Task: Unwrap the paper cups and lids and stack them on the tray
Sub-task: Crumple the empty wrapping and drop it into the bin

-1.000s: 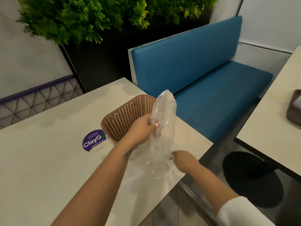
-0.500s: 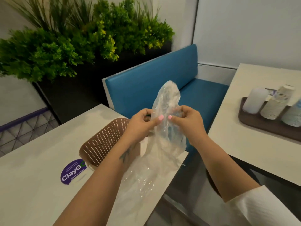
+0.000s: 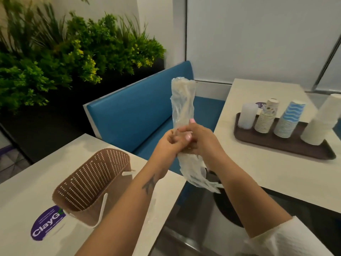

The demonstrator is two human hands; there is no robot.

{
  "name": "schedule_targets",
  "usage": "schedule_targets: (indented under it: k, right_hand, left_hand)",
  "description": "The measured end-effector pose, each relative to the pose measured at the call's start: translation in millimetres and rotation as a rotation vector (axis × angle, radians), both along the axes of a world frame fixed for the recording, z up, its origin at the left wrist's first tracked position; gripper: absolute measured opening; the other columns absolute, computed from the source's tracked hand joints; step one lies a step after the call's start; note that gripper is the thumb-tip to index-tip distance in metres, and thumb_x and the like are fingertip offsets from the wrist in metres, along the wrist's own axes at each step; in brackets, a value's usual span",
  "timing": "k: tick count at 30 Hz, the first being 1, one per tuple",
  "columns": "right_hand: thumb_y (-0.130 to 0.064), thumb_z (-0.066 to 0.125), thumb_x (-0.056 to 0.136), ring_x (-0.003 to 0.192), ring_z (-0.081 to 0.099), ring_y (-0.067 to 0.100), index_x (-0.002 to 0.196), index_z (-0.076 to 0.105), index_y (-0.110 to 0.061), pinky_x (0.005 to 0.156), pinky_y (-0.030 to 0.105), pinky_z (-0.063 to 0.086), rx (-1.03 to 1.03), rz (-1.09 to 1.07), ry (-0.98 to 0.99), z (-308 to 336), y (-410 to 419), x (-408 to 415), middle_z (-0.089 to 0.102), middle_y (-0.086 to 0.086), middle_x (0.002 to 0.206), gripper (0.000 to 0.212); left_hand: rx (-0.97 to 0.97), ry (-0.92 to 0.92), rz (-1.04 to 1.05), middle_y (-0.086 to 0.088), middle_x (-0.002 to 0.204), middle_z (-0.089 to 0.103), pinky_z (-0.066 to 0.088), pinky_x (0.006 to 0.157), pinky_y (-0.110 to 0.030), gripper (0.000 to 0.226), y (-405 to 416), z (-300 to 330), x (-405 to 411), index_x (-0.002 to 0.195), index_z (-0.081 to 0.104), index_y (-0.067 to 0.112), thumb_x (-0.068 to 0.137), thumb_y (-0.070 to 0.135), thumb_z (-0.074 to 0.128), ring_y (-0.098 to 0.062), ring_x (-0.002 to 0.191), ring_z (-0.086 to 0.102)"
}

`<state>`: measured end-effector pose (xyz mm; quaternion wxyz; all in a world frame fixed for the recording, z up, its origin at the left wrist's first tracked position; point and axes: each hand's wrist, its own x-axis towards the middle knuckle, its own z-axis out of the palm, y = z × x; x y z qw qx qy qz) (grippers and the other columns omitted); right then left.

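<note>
Your left hand (image 3: 168,143) and right hand (image 3: 200,140) both grasp the crumpled clear plastic wrapper (image 3: 182,106), mid-air between two surfaces. Cup stacks already stand on the brown rectangular tray (image 3: 284,148). Risk: the loose tail snags, or the wrapper drops to the floor.

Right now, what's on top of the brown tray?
On the brown tray: a frosted white stack, a patterned cup stack, a blue wave-print cup stack and a plain white cup stack, all upright. The tray's far edge is hidden behind them.
</note>
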<state>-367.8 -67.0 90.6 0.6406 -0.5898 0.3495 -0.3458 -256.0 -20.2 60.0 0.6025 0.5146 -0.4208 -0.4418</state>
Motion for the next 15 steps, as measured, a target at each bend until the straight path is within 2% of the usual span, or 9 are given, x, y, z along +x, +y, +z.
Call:
schedule_targets:
  k: [2, 4, 6, 8, 9, 11, 13, 15]
  right_hand:
    - [-0.024, 0.051, 0.098, 0.078, 0.072, 0.022, 0.102, 0.067, -0.007, 0.066, 0.028, 0.059, 0.044, 0.051, 0.001, 9.2, -8.1, -13.2, 0.073, 0.013, 0.092, 0.023]
    - [-0.014, 0.062, 0.091, 0.067, 0.069, 0.019, 0.103, 0.063, -0.008, 0.062, 0.028, 0.059, -0.079, -0.031, 0.016, 14.1, -16.9, -22.9, 0.069, 0.012, 0.094, 0.013]
    - [-0.022, 0.075, 0.080, 0.074, 0.065, 0.016, 0.110, 0.053, -0.017, 0.066, 0.030, 0.056, -0.177, -0.158, 0.152, 12.8, -26.9, -30.1, 0.061, 0.005, 0.099, 0.037]
    - [-0.030, 0.079, 0.075, 0.090, 0.064, 0.019, 0.119, 0.047, -0.021, 0.077, 0.034, 0.054, -0.078, -0.035, 0.224, 12.8, -35.0, -35.3, 0.061, 0.002, 0.106, 0.055]
    - [-0.030, 0.076, 0.077, 0.093, 0.065, 0.021, 0.120, 0.050, -0.019, 0.079, 0.035, 0.054, -0.003, 0.074, 0.225, 12.4, -36.8, -36.5, 0.064, 0.003, 0.107, 0.052]
    - [-0.024, 0.070, 0.083, 0.090, 0.067, 0.021, 0.109, 0.061, -0.012, 0.076, 0.034, 0.055, 0.060, 0.182, 0.172, 12.8, -38.0, -36.4, 0.069, 0.005, 0.100, 0.030]
    - [-0.014, 0.069, 0.083, 0.084, 0.067, 0.020, 0.098, 0.066, -0.012, 0.075, 0.032, 0.056, -0.003, 0.122, 0.068, 14.8, -38.7, -33.4, 0.071, 0.002, 0.089, 0.015]
    - [-0.006, 0.072, 0.079, 0.081, 0.067, 0.016, 0.094, 0.067, -0.015, 0.075, 0.031, 0.057, -0.112, 0.054, -0.019, 18.2, -39.2, -32.8, 0.070, -0.003, 0.083, 0.018]
  left_hand:
    - [0.030, -0.033, -0.016, -0.002, 0.106, 0.070, 0.054, 0.087, -0.029, 0.052, -3.3, -5.6, 2.2, 0.117, 0.057, 0.013, 0.070, 0.026, 0.077, -0.020, 0.104, 0.066]
    - [0.044, -0.032, -0.027, -0.002, 0.101, 0.070, 0.056, 0.074, -0.027, 0.040, -4.6, -10.0, 2.3, 0.112, 0.059, 0.013, 0.076, 0.012, 0.076, -0.021, 0.097, 0.067]
    - [0.050, -0.044, -0.047, 0.000, 0.095, 0.071, 0.055, 0.065, -0.025, 0.031, -5.2, -9.3, 0.4, 0.107, 0.061, 0.016, 0.079, 0.010, 0.074, -0.018, 0.088, 0.068]
    - [0.061, -0.083, -0.091, 0.005, 0.089, 0.073, 0.056, 0.066, -0.026, 0.028, -6.1, -6.1, -2.6, 0.105, 0.063, 0.018, 0.080, 0.009, 0.073, -0.013, 0.083, 0.070]
    - [0.065, -0.096, -0.126, 0.006, 0.088, 0.073, 0.057, 0.068, -0.027, 0.029, -6.9, -6.0, -3.6, 0.105, 0.064, 0.018, 0.079, 0.008, 0.074, -0.012, 0.082, 0.070]
    - [0.089, -0.088, -0.181, 0.004, 0.090, 0.074, 0.057, 0.075, -0.031, 0.035, -6.8, -5.3, -6.3, 0.107, 0.064, 0.016, 0.075, 0.014, 0.076, -0.014, 0.084, 0.071]
    - [0.178, -0.085, -0.225, 0.001, 0.092, 0.074, 0.056, 0.078, -0.032, 0.039, -6.8, -9.7, -8.0, 0.105, 0.066, 0.014, 0.071, 0.030, 0.076, -0.017, 0.084, 0.069]
    - [0.328, -0.123, -0.244, -0.004, 0.094, 0.073, 0.054, 0.079, -0.034, 0.035, -11.2, -17.6, -7.4, 0.102, 0.068, 0.014, 0.080, 0.041, 0.071, -0.019, 0.084, 0.068]
